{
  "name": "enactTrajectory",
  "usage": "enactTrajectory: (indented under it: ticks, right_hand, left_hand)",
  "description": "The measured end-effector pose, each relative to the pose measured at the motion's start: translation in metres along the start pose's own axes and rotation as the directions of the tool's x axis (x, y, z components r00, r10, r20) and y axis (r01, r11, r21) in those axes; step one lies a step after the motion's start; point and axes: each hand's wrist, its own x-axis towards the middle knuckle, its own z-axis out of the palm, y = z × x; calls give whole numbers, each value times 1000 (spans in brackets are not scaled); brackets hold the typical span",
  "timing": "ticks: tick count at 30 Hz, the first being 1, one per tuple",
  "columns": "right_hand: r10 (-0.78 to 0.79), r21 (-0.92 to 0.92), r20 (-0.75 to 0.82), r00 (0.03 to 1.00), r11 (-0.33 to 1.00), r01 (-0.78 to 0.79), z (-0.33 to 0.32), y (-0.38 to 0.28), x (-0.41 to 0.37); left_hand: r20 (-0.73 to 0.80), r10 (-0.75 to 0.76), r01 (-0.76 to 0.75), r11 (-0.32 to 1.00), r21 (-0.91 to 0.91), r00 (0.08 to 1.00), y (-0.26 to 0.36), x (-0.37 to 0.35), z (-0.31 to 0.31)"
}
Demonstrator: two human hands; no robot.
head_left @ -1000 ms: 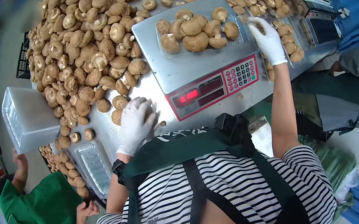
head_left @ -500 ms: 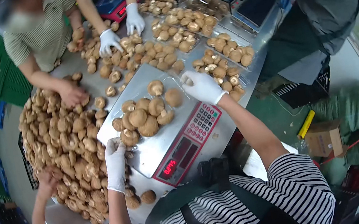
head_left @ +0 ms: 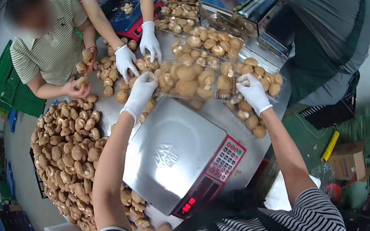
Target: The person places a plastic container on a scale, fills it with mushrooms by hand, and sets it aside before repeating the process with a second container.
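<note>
A clear plastic tray of brown mushrooms (head_left: 188, 86) hangs between my gloved hands, beyond the scale. My left hand (head_left: 143, 92) pinches its left end, and at its right end my right hand (head_left: 252, 91) has its fingers closed on the rim. Below and nearer to me is the scale (head_left: 175, 148), its steel plate bare and its red display showing a negative reading. Other filled mushroom trays (head_left: 212, 43) lie just behind the held one, partly hidden by it.
A big heap of mushrooms (head_left: 68, 158) fills the left of the table. Across it, a person in a striped polo (head_left: 56, 49) handles mushrooms. Another person's gloved hands (head_left: 149, 43) work near a second scale (head_left: 133, 19). Someone in grey (head_left: 306, 23) stands at the right.
The mushroom tray has been lifted off the scale and moved away from me, to the right. Both my hands went with it. The scale reading dropped from 0.275 to below zero.
</note>
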Motion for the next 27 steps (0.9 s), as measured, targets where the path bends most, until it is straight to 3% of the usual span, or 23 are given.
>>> enactTrajectory:
  ticks: [2, 4, 8, 9, 10, 12, 14, 15, 16, 17, 18, 19, 20, 22, 23, 26, 27]
  right_hand:
    - [90, -55, -31, 995, 994, -92, 9, 0, 17]
    - [44, -164, -37, 998, 985, -49, 15, 11, 35]
    - [54, -282, -7, 998, 958, -54, 27, 16, 58]
    - [69, -314, 8, 998, 947, -63, 29, 15, 62]
    - [84, -346, 25, 996, 936, -70, 32, 12, 65]
    - [77, -494, 23, 997, 868, -56, 32, 16, 70]
    - [2, -649, 50, 999, 760, 31, 29, 34, 79]
    - [37, -774, 63, 997, 633, 25, 31, -3, 61]
    - [-68, -813, 96, 993, 570, 118, 25, 6, 62]
    - [-91, -853, 65, 994, 512, 103, 26, -12, 45]
    - [-135, -847, 72, 988, 514, 132, 27, -28, 33]
    - [-131, -870, 48, 990, 481, 106, 32, -40, 24]
    - [-292, -732, 114, 950, 622, 279, 32, -39, 18]
    - [-460, -614, 236, 856, 612, 498, 34, -42, 16]
    - [-466, -533, 278, 840, 653, 538, 36, -41, 18]
    - [-352, -402, 314, 882, 792, 459, 50, -54, 17]
    - [-413, -364, 379, 828, 756, 544, 62, -72, 1]
  left_hand:
    - [-2, 56, -55, 995, 78, 998, -13, 39, 0]
    - [-11, 134, -131, 981, 146, 991, -23, 65, 3]
    - [-25, 86, -82, 988, 127, 996, -49, 107, 4]
    - [-33, -16, 21, 987, 159, 999, -37, 103, 3]
    - [-66, 14, 1, 975, 222, 998, -42, 109, 5]
    - [-135, 74, -23, 939, 343, 988, -55, 120, 4]
    - [-168, 98, -47, 958, 284, 981, -60, 114, 1]
    - [-221, 87, -38, 975, 217, 971, -45, 94, 2]
    - [-235, 147, -109, 980, 165, 961, -33, 68, -4]
    - [-289, 229, -205, 972, 111, 930, -36, 45, -10]
    - [-315, 346, -305, 936, 174, 884, -26, 0, -21]
    - [-336, 366, -301, 926, 229, 868, -23, -48, -36]
    - [-409, 361, -270, 926, 264, 838, -28, -97, -47]
    - [-599, 344, -167, 928, 332, 723, -44, -205, -61]
    - [-680, 272, -35, 940, 340, 682, -52, -259, -62]
    - [-850, 131, 351, 870, 345, 509, -83, -414, -53]
    - [-903, -11, 519, 821, 237, 429, -82, -458, -46]
